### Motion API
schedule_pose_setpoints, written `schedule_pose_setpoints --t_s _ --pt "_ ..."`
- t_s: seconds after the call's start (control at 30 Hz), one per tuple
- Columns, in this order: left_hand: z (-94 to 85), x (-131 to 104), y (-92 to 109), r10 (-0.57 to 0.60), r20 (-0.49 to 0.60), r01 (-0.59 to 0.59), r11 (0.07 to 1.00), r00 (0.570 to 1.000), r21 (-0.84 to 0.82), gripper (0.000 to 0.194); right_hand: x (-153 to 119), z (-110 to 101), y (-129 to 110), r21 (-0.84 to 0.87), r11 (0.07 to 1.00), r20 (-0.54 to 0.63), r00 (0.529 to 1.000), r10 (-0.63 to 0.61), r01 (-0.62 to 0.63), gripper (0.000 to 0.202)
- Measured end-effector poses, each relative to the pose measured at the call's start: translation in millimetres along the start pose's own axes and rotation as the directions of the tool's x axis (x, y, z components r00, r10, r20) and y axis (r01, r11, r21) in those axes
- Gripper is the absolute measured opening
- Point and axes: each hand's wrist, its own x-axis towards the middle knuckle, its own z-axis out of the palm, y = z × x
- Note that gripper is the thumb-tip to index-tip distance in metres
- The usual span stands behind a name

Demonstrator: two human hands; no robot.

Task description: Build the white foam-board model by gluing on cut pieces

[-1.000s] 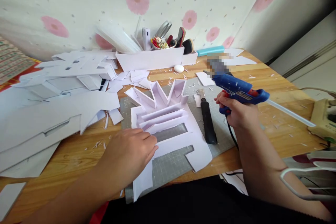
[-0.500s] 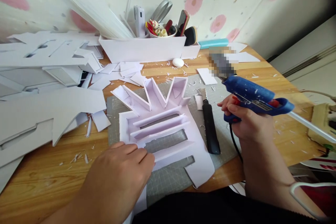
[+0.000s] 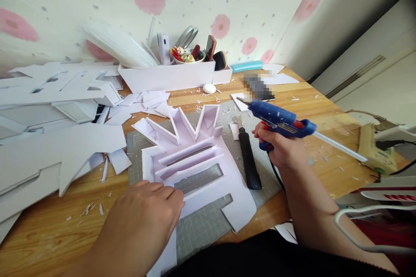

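Note:
A white foam-board piece [image 3: 238, 194] with raised walls and slots lies on a grey cutting mat [image 3: 201, 229]. My left hand [image 3: 144, 212] is closed on the lower left wall of this piece, fingertips hidden behind the knuckles. On the right, my right hand [image 3: 281, 145] grips a blue glue gun [image 3: 276, 114] by its handle, raised above the mat, with its nozzle toward the upper left and a clear glue stick [image 3: 341, 147] out of its back. Between the gun and the white piece lies a black-handled cutter [image 3: 249, 160].
White cut boards [image 3: 61, 143] are stacked at the left. A white organizer box [image 3: 169, 78] holds pens and glue sticks at the back. Nearby are a white oval object [image 3: 209, 88], a pixelated dark object [image 3: 259, 86] and a power strip [image 3: 377, 147] at the right.
The view has tilted up and turned slightly right. My right hand has brought the glue gun closer to the cutter, clear of the pixelated object. My left hand keeps its grip on the white piece.

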Motion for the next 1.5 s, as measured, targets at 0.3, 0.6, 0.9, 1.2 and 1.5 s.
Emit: schedule_pose_setpoints --t_s 0.3,0.6,0.9,1.2,1.5 --pt "-7.9 6 -3 -0.028 0.046 0.024 0.997 0.999 0.075 0.031 -1 7 -5 0.065 0.995 -0.084 0.993 0.08 -0.075 0.017" --pt "-28.8 23 15 -0.009 0.035 0.012 0.998 0.999 -0.064 0.014 1 7 -2 0.128 0.99 -0.083 0.994 0.076 -0.065 0.018" --pt "-23.5 46 33 -0.047 0.081 0.055 0.993 0.996 -0.101 0.021 2 4 2 0.089 0.989 -0.066 0.99 0.123 -0.117 0.021" --pt "-23.0 46 31 -0.048 0.094 0.056 0.995 0.994 -0.083 0.022 1 5 1 0.066 0.989 -0.053 0.99 0.134 -0.13 0.022" --pt "-17.3 44 32 -0.045 0.02 0.046 0.995 0.999 -0.089 0.024 1 5 2 0.061 0.989 -0.05 0.99 0.135 -0.132 0.021"
